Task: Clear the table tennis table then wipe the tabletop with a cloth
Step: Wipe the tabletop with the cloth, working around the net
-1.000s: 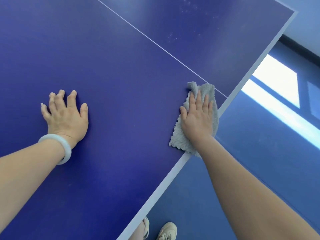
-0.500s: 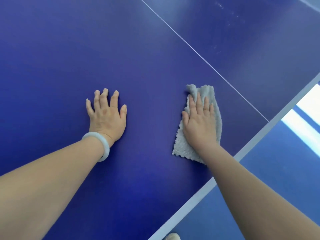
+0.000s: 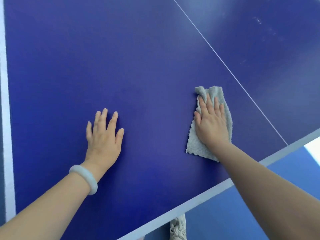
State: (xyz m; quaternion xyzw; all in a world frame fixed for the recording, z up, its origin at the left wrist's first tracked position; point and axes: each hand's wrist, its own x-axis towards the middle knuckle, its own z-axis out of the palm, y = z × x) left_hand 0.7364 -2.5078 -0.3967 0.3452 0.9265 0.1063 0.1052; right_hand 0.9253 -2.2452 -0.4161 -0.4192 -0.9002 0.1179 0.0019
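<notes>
The dark blue table tennis tabletop [image 3: 138,66] fills most of the head view, with a thin white centre line [image 3: 225,66] running diagonally at the upper right. My right hand [image 3: 212,124] lies flat with straight fingers on a grey fluffy cloth [image 3: 195,144], pressing it onto the table a little in from the white near edge. My left hand [image 3: 103,135], a pale bangle on its wrist, rests flat on the bare tabletop to the left of the cloth, fingers spread.
The table's white near edge [image 3: 199,201] runs diagonally across the lower right; another white border [image 3: 7,135] runs down the far left. Beyond the near edge is blue floor [image 3: 259,213], with a light shoe [image 3: 178,227] under the table edge.
My right hand and the cloth have slid left, away from the table's right-hand edge and further onto the tabletop. The view has shifted left, and my left hand stays flat on the table.
</notes>
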